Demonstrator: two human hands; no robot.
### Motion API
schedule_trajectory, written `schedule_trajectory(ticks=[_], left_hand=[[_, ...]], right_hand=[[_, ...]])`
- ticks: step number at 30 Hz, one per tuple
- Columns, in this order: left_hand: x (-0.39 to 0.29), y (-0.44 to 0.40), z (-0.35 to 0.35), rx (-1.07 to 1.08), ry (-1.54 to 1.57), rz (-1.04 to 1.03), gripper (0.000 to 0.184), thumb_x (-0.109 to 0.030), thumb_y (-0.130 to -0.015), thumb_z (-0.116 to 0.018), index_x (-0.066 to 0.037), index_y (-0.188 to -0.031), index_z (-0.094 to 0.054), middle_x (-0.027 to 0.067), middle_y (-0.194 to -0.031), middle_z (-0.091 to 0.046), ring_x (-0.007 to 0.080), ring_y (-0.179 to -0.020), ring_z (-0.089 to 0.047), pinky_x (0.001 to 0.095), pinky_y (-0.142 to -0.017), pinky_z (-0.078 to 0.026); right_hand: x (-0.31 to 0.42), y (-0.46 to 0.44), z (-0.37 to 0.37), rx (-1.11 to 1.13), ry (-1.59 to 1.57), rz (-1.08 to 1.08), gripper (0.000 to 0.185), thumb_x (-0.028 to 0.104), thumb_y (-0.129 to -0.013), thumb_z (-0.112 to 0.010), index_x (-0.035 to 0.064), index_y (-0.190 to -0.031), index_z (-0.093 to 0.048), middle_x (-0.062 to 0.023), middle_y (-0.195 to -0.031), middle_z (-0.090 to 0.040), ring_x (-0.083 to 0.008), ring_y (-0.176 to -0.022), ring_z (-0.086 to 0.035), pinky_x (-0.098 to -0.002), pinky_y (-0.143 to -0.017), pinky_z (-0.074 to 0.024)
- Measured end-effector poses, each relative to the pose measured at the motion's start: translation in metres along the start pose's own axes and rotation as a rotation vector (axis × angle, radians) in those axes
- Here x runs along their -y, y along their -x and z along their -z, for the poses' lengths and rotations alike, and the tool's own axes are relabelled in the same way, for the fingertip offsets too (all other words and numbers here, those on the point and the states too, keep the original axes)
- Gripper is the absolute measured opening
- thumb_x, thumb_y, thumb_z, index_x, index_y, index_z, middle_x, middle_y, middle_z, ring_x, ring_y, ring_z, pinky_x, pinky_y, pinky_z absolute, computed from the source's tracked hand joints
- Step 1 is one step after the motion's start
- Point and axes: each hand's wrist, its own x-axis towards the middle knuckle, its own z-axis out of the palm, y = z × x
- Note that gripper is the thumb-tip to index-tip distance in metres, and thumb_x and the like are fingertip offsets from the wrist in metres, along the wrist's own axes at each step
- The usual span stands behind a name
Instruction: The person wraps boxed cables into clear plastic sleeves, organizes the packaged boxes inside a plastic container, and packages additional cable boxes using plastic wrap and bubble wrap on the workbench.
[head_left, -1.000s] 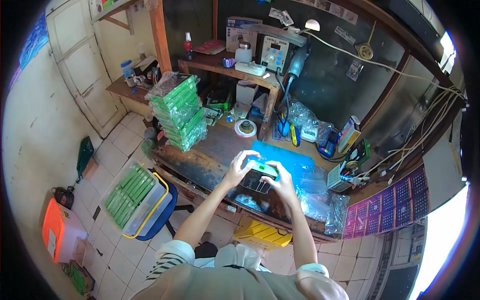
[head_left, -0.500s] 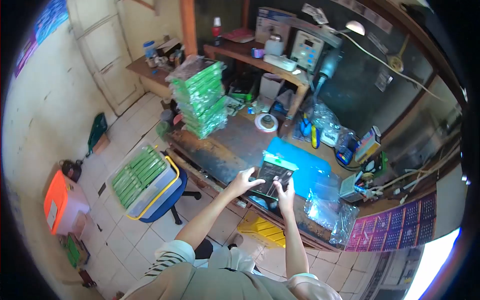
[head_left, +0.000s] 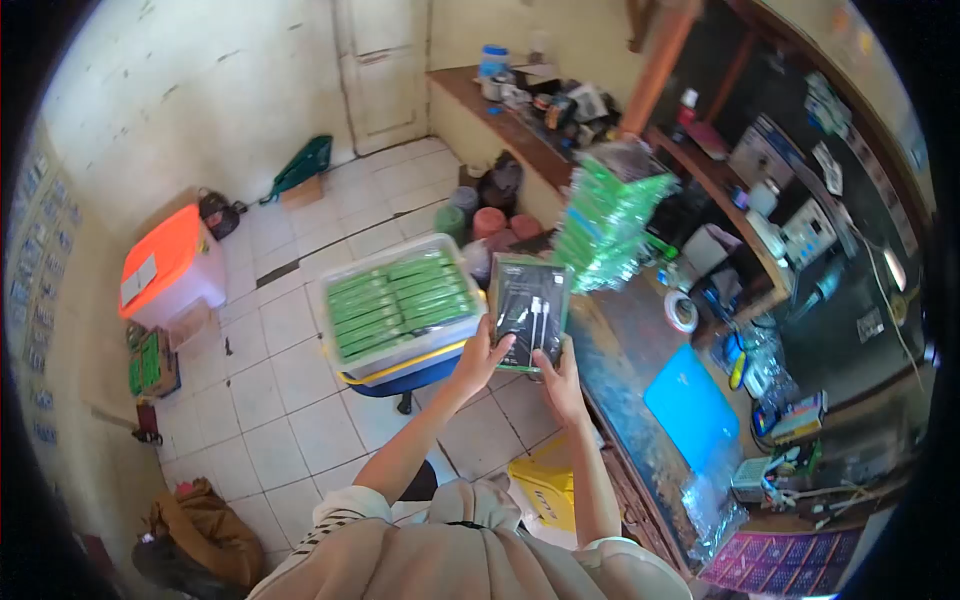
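Note:
A flat black and green box [head_left: 522, 308] with two white cable plugs pictured on its face is held up between both hands. My left hand [head_left: 484, 358] grips its lower left edge, thumb on the front. On the lower right corner, my right hand [head_left: 560, 378] is closed, its thumb also on the face. Left of the box, a clear bin [head_left: 326, 318] with yellow handles holds rows of green packs [head_left: 400, 300] on a blue chair [head_left: 412, 384]. Behind and right, a stack of plastic-wrapped green boxes [head_left: 608, 222] stands on the workbench [head_left: 610, 345].
A blue mat [head_left: 692, 405] and clear plastic bags [head_left: 712, 505] lie on the bench. A yellow crate [head_left: 545, 482] is beneath it. An orange-lidded box [head_left: 170, 262] stands on the floor at left, with a brown bag [head_left: 205, 530] at lower left. Shelves with tools are at right.
The view has swung left, bringing the bin nearer the centre. The box, earlier low over the bench and blue mat, is now raised upright in both hands beside the bin.

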Motion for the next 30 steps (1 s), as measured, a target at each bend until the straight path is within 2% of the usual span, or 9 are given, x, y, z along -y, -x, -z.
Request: schedule_trajectory(ticks=[1, 4, 5, 8, 11, 15, 21, 25, 30], left_hand=[[-0.007, 0.001, 0.029, 0.065, -0.034, 0.142, 0.04, -0.027, -0.087, -0.05, -0.001, -0.113, -0.035, 0.0157, -0.078, -0.061, 0.0218, -0.072, -0.06, 0.03, -0.058, -0.047], [0.036, 0.0, 0.088, 0.113, -0.05, 0.106, 0.033, -0.026, -0.088, -0.049, -0.001, -0.107, -0.041, 0.0145, -0.079, -0.061, 0.0208, -0.074, -0.06, 0.03, -0.061, -0.046], [0.053, -0.002, 0.106, 0.105, -0.048, 0.12, 0.033, -0.026, -0.088, -0.049, -0.001, -0.107, -0.041, 0.0145, -0.079, -0.061, 0.0208, -0.074, -0.06, 0.03, -0.061, -0.046], [0.086, -0.001, 0.157, -0.156, -0.069, 0.024, 0.016, -0.016, -0.084, -0.054, -0.001, -0.09, -0.052, 0.0104, -0.081, -0.06, 0.0218, -0.076, -0.059, 0.0313, -0.066, -0.046], [0.126, 0.001, 0.19, -0.226, -0.279, -0.076, 0.016, -0.011, -0.078, -0.059, -0.003, -0.09, -0.053, 0.0098, -0.083, -0.058, 0.0219, -0.079, -0.057, 0.0321, -0.071, -0.044], [0.141, -0.013, 0.191, -0.135, -0.486, -0.134, 0.013, -0.012, -0.07, -0.065, -0.008, -0.08, -0.058, 0.0072, -0.079, -0.057, 0.0247, -0.08, -0.052, 0.0355, -0.074, -0.041], [0.143, -0.027, 0.155, -0.019, -0.669, -0.062, 0.021, -0.026, -0.062, -0.072, -0.015, -0.075, -0.059, 0.0031, -0.081, -0.055, 0.0229, -0.084, -0.049, 0.0372, -0.071, -0.038], [0.151, -0.02, 0.15, -0.04, -0.714, 0.099, 0.026, -0.03, -0.058, -0.073, -0.017, -0.075, -0.059, 0.0021, -0.084, -0.054, 0.022, -0.086, -0.048, 0.0388, -0.072, -0.035], [0.16, -0.026, 0.138, -0.171, -0.884, 0.054, 0.026, -0.033, -0.057, -0.073, -0.019, -0.073, -0.058, -0.0011, -0.08, -0.054, 0.0194, -0.084, -0.048, 0.0359, -0.07, -0.032]], right_hand=[[-0.003, -0.007, -0.016, 0.054, 0.053, -0.041, 0.036, 0.01, -0.082, -0.057, 0.0007, -0.112, -0.041, -0.0057, -0.095, -0.053, -0.0114, -0.085, -0.049, -0.0244, -0.076, -0.0411], [-0.008, -0.033, -0.058, 0.07, 0.144, -0.032, 0.039, 0.004, -0.074, -0.065, -0.0012, -0.109, -0.048, -0.011, -0.093, -0.056, -0.0186, -0.083, -0.055, -0.0307, -0.073, -0.044], [-0.038, -0.05, -0.059, 0.052, 0.388, 0.197, 0.038, 0.003, -0.071, -0.066, -0.0012, -0.105, -0.05, -0.0154, -0.093, -0.056, -0.026, -0.082, -0.056, -0.0329, -0.072, -0.0437], [-0.017, -0.072, -0.081, 0.042, 0.512, 0.223, 0.036, 0.003, -0.07, -0.066, -0.0005, -0.102, -0.05, -0.0168, -0.093, -0.056, -0.0298, -0.085, -0.056, -0.033, -0.074, -0.0426], [-0.042, -0.098, -0.087, 0.071, 0.192, 0.153, 0.037, 0.004, -0.071, -0.066, 0.0016, -0.103, -0.047, -0.0149, -0.093, -0.056, -0.0253, -0.085, -0.056, -0.0317, -0.073, -0.0431], [-0.051, -0.114, -0.088, 0.101, 0.388, 0.06, 0.037, 0.003, -0.071, -0.065, 0.0021, -0.103, -0.045, -0.0125, -0.094, -0.055, -0.0231, -0.089, -0.055, -0.0311, -0.077, -0.0413], [-0.068, -0.13, -0.088, 0.324, 0.542, 0.228, 0.034, 0.002, -0.072, -0.064, 0.0045, -0.101, -0.046, -0.0123, -0.093, -0.054, -0.0251, -0.094, -0.053, -0.032, -0.08, -0.0383], [-0.088, -0.144, -0.081, 0.458, 0.513, 0.122, 0.036, 0.005, -0.073, -0.064, 0.0064, -0.104, -0.046, -0.0136, -0.097, -0.055, -0.0264, -0.098, -0.053, -0.0327, -0.079, -0.0392], [-0.074, -0.158, -0.079, 0.631, 0.751, 0.142, 0.037, 0.007, -0.074, -0.063, 0.0058, -0.105, -0.045, -0.0164, -0.1, -0.055, -0.0339, -0.096, -0.053, -0.0401, -0.079, -0.0412]])
